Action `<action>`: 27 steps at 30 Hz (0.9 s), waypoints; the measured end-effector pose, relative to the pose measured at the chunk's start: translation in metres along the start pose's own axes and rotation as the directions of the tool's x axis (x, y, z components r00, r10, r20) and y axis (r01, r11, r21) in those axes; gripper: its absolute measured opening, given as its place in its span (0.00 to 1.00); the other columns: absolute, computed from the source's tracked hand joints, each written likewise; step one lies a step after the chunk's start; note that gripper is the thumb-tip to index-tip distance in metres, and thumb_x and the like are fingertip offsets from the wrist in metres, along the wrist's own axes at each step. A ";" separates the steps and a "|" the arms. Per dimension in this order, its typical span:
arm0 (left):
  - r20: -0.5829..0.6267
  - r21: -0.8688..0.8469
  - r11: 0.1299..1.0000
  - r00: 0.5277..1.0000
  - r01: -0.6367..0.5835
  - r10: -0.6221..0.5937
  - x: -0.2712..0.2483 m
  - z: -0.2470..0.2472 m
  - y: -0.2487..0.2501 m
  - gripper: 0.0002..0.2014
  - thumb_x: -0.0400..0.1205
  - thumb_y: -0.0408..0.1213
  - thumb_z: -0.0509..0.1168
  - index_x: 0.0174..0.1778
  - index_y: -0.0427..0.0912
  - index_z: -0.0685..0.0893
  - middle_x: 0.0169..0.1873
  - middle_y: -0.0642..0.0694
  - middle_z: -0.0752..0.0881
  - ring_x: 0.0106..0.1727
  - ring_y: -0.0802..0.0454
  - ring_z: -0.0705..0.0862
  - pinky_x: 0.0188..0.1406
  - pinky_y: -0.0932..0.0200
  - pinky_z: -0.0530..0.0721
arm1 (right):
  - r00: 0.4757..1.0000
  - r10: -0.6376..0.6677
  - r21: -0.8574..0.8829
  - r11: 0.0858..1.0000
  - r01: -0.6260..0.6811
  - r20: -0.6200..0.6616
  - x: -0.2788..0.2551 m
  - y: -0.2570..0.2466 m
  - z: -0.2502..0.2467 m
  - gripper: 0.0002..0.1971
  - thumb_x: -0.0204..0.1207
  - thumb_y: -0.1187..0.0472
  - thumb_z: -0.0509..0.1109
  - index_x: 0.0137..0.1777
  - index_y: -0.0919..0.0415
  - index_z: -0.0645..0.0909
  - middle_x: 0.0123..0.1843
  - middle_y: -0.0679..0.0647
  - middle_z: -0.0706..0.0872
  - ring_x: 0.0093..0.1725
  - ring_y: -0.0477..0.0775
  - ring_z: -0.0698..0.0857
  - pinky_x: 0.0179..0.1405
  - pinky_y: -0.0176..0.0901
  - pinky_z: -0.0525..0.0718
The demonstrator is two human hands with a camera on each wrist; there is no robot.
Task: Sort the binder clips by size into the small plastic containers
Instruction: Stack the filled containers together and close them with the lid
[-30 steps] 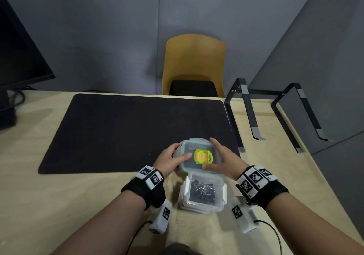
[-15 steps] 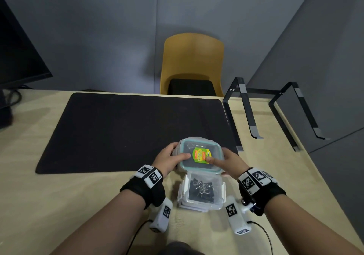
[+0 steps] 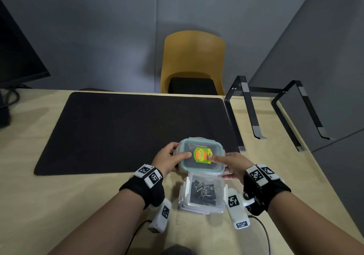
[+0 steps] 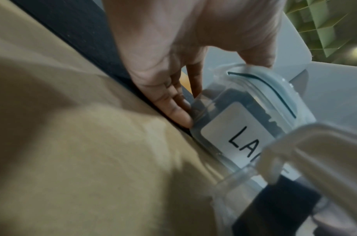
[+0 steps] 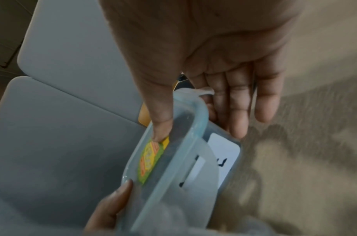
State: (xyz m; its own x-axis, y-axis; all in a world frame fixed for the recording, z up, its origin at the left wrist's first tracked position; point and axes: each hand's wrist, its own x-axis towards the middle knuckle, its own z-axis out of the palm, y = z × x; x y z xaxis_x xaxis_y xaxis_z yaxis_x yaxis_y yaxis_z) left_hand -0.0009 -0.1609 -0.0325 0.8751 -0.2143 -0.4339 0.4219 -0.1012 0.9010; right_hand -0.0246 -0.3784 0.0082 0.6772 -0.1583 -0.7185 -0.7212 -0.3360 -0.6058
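Observation:
A clear container with a teal-rimmed lid and a green-yellow sticker (image 3: 201, 155) sits at the near edge of the black mat. My left hand (image 3: 173, 156) grips its left side, thumb lying on the lid. My right hand (image 3: 226, 162) holds its right side, thumb tip on the sticker. The left wrist view shows a white label starting "LA" on this container (image 4: 240, 132), with my left hand's fingers (image 4: 179, 115) against its wall. The right wrist view shows my right thumb on the lid (image 5: 173, 159) and the fingers (image 5: 238, 111) down its side. A second, open container of black binder clips (image 3: 202, 192) stands nearer me.
The black mat (image 3: 128, 132) covers the middle of the wooden table (image 3: 59, 205). A black metal laptop stand (image 3: 248, 113) stands to the right. A dark monitor (image 3: 17, 54) is at the far left, and a yellow chair (image 3: 193, 58) is behind the table.
My right hand has slid off the top of the lid to the container's right side, leaving only the thumb on the sticker. The left hand keeps its grip.

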 end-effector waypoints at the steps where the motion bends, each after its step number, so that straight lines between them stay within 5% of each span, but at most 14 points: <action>1: -0.004 -0.002 1.000 1.000 -0.001 0.001 0.000 0.000 0.000 0.14 0.74 0.41 0.74 0.54 0.49 0.82 0.50 0.45 0.84 0.44 0.53 0.84 0.29 0.61 0.80 | 1.000 0.005 -0.017 1.000 -0.005 -0.005 0.001 -0.001 0.000 0.26 0.63 0.44 0.80 0.51 0.64 0.84 0.30 0.53 0.89 0.36 0.51 0.89 0.50 0.49 0.88; 8: -0.007 -0.019 1.000 1.000 -0.011 0.011 -0.001 0.001 0.000 0.11 0.75 0.42 0.73 0.52 0.47 0.82 0.45 0.48 0.84 0.41 0.55 0.85 0.28 0.62 0.82 | 0.994 0.105 -0.035 0.994 -0.105 0.024 0.002 -0.009 -0.001 0.32 0.57 0.38 0.80 0.52 0.63 0.84 0.43 0.61 0.92 0.45 0.57 0.91 0.56 0.55 0.87; 16: 0.037 -0.028 0.999 0.999 0.027 -0.026 0.001 -0.003 -0.001 0.14 0.74 0.47 0.74 0.50 0.46 0.82 0.48 0.46 0.87 0.52 0.48 0.87 0.49 0.41 0.87 | 0.990 -0.054 -0.138 0.990 0.036 -0.130 0.006 -0.016 -0.001 0.35 0.51 0.36 0.81 0.50 0.61 0.82 0.45 0.59 0.90 0.43 0.56 0.90 0.44 0.49 0.90; 23: 0.028 0.017 0.999 0.999 0.027 -0.027 0.001 0.000 0.002 0.12 0.74 0.43 0.75 0.48 0.48 0.80 0.43 0.52 0.86 0.42 0.56 0.86 0.26 0.64 0.80 | 0.999 -0.001 -0.045 0.999 -0.002 -0.051 0.002 -0.016 0.000 0.29 0.58 0.44 0.82 0.51 0.64 0.83 0.46 0.60 0.91 0.44 0.57 0.91 0.48 0.52 0.90; 27: 0.032 0.002 0.998 0.998 0.057 -0.057 0.002 0.002 0.005 0.13 0.74 0.40 0.75 0.50 0.46 0.79 0.45 0.49 0.85 0.41 0.54 0.86 0.24 0.62 0.81 | 0.998 0.056 -0.013 0.998 -0.057 -0.013 0.000 -0.018 -0.001 0.30 0.58 0.44 0.82 0.51 0.66 0.82 0.47 0.63 0.91 0.47 0.60 0.91 0.50 0.54 0.89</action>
State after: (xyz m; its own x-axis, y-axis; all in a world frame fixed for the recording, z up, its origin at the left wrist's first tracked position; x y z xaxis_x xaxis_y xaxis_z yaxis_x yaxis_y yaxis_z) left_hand 0.0025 -0.1640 -0.0291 0.8415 -0.2395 -0.4842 0.4705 -0.1154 0.8748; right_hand -0.0111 -0.3731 0.0192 0.6373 -0.1890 -0.7471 -0.7564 -0.3383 -0.5598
